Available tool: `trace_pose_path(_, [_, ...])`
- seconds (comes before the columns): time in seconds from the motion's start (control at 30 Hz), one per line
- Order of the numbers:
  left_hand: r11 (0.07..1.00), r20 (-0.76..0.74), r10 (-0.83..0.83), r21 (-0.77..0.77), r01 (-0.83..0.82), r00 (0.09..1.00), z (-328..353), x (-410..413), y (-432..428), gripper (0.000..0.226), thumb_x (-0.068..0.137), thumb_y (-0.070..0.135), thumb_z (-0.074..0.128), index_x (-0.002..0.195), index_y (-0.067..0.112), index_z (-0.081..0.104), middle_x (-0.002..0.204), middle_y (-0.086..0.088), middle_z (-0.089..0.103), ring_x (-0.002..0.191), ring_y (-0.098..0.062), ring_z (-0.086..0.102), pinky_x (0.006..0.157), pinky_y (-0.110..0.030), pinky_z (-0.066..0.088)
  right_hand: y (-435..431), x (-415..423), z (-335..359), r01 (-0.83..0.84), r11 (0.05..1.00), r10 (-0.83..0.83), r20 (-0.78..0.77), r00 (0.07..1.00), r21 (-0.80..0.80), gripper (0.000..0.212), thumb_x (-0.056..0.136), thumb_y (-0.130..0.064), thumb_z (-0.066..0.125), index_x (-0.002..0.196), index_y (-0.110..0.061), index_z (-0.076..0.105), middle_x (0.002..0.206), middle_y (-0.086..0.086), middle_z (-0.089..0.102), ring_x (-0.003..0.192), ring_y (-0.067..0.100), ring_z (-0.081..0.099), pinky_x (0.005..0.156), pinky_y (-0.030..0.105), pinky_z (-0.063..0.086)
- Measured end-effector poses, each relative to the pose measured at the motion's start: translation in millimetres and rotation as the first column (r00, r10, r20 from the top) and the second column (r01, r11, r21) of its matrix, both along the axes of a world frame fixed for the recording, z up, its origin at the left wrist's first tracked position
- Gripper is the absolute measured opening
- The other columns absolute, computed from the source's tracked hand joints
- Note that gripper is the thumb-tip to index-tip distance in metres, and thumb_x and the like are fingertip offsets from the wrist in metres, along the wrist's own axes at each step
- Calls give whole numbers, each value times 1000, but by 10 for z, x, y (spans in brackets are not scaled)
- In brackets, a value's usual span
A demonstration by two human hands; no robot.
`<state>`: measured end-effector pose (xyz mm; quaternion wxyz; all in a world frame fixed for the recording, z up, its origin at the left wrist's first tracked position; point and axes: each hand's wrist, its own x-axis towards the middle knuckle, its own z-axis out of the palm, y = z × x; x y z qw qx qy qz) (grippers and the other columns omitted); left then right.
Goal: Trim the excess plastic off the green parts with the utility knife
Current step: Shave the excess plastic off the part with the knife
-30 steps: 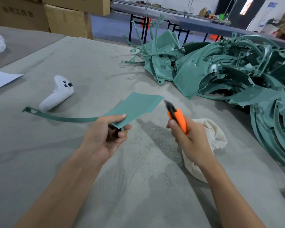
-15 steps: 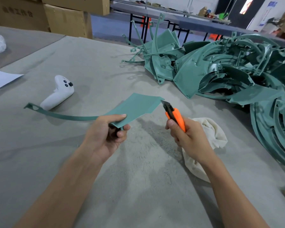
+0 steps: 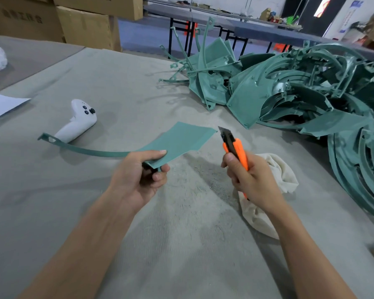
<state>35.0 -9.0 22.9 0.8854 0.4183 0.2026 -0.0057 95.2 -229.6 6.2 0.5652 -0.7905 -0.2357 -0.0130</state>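
My left hand (image 3: 138, 178) grips the near edge of a flat green part (image 3: 179, 141), held above the table. A long thin green strip of the part curves out to the left. My right hand (image 3: 253, 180) holds an orange utility knife (image 3: 235, 151) with its blade out. The blade tip points up and sits just right of the part's far right corner, a small gap apart from it. A large pile of green parts (image 3: 289, 91) lies at the back right.
A white game-style controller (image 3: 78, 121) lies left of the part, near the strip's end. A cream cloth (image 3: 276, 190) is under my right hand. Plastic shavings dot the grey table cover (image 3: 117, 87). White paper (image 3: 0, 104) lies far left; cardboard boxes (image 3: 86, 24) stand behind.
My right hand has brought the knife up and leftwards, closer to the part's far right corner. My left hand and the part have barely moved.
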Motion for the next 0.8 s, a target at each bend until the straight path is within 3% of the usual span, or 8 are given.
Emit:
trace_pose_path(0.17, [1000,1,-6,-15,6,1000,-13,11,-14,25,85,1,54,62,10,52,48,-7,47,32,-10,32,30,-16,21,122,-118,-60,-116,977,139,125,982,-179,36,90,-54,53,80,-20,61,53,-11,49,46,4,44,44,29,36])
trace_pose_path(0.33, [999,0,-31,-6,31,1000,-14,4,7,14,71,3,61,66,10,49,48,-5,45,32,-9,32,29,-16,23,78,-27,-4,-15,998,17,-33,999,54,30,92,-41,56,80,-14,60,51,-9,45,43,7,39,41,21,33])
trace_pose_path(0.47, [998,-1,-53,-20,53,999,-8,-8,-21,14,67,5,61,67,10,48,48,-5,45,32,-9,32,29,-16,22,66,-77,-47,-36,999,34,85,996,20,33,92,-52,56,80,-22,59,53,-10,46,45,7,41,42,24,34])
trace_pose_path(0.6, [998,13,-31,-51,31,999,-19,-4,-10,16,66,6,62,67,10,47,49,-4,46,33,-9,32,29,-16,23,185,-116,-71,-8,989,46,257,965,-147,37,92,-64,47,83,-29,55,57,-2,48,44,10,44,43,27,35])
trace_pose_path(0.73, [998,23,-17,-53,18,1000,-22,-2,8,15,67,6,61,69,10,47,50,-4,47,33,-8,32,30,-15,23,149,-58,-64,136,989,-121,215,969,-56,42,91,-58,49,78,-18,55,54,-8,48,44,6,42,41,30,35])
trace_pose_path(0.8, [998,26,-21,-53,22,999,-25,-5,9,15,67,6,61,69,10,47,50,-4,46,33,-8,32,30,-16,23,114,-66,-72,126,991,-111,235,966,-50,40,92,-57,49,77,-21,53,54,-5,48,43,8,42,41,31,35])
